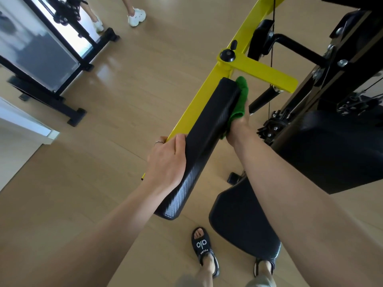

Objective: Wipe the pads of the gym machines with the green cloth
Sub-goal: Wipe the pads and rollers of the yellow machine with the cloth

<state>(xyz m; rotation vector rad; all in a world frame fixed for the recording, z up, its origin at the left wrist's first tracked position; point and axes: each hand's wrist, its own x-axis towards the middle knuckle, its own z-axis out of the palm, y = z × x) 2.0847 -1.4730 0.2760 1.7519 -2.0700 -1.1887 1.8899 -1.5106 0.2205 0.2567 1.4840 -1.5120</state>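
Our left hand (167, 160) clamps the arm pad's (204, 137) near edge; our right hand (238, 125) presses the green cloth (240, 100) against its far side, where folds could snag the yellow bracket (263, 73).

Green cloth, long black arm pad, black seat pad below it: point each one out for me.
Green cloth (241, 94), head view, bunched upper part against the pad's right side.
Long black arm pad (207, 129), head view, middle of its textured top face.
Black seat pad (234, 214), head view, left half of its surface.

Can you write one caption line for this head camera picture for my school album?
Left hand steadies the long black pad while the right hand presses the green cloth along its side.
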